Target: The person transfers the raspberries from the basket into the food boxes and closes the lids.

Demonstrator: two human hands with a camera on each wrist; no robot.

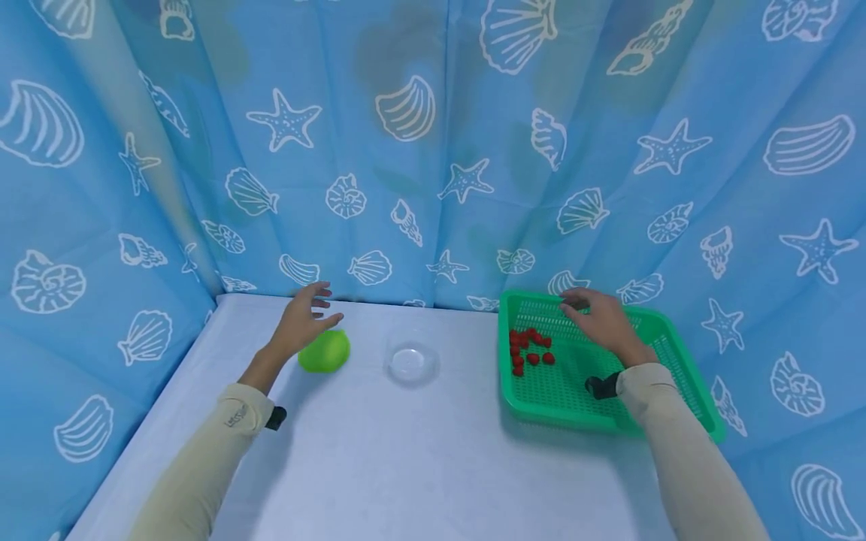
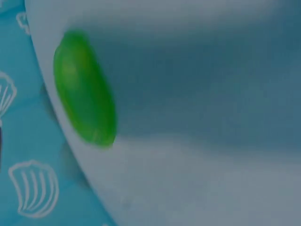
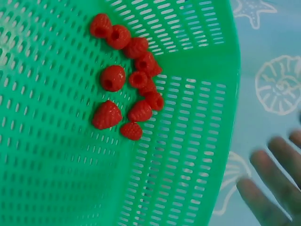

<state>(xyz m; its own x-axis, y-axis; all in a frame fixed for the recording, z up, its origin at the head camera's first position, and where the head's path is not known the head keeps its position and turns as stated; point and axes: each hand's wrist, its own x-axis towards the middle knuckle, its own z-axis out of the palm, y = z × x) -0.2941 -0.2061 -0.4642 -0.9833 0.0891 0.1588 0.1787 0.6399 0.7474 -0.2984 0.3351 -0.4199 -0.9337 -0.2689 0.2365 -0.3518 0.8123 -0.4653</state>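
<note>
Two bare hands over a white worktop (image 1: pixel 392 466); both look free of any load.

Left hand (image 1: pixel 298 323): left of centre in the head view, fingers (image 1: pixel 323 321) parted and loosely bent, gripping nothing. Thumb tip sits just above a bright green object (image 1: pixel 325 353) with a smooth, rounded surface. In the left wrist view the same object lies upper left, long in outline and blurred, near the worktop's edge; no finger shows against it there.

Right hand (image 1: pixel 598 319): over the far part of a green basket (image 1: pixel 568 415), right side of the head view. Fingers relaxed and slightly curved, nothing grasped. Right wrist view has them at the lower right, blurred, spread, well apart from the fruit.

Raspberries (image 1: pixel 533 359): inside the basket, gathered toward its left end in the head view; upper middle of the right wrist view, most in a curving row along the slotted wall, two set just beside it on the floor.

Clear dish (image 1: pixel 409 363): centre of the head view, on the worktop between green object and basket.

Pale sleeves (image 1: pixel 196 462) on both arms. Blue curtain (image 1: pixel 419 180) behind, white shells and starfish.
</note>
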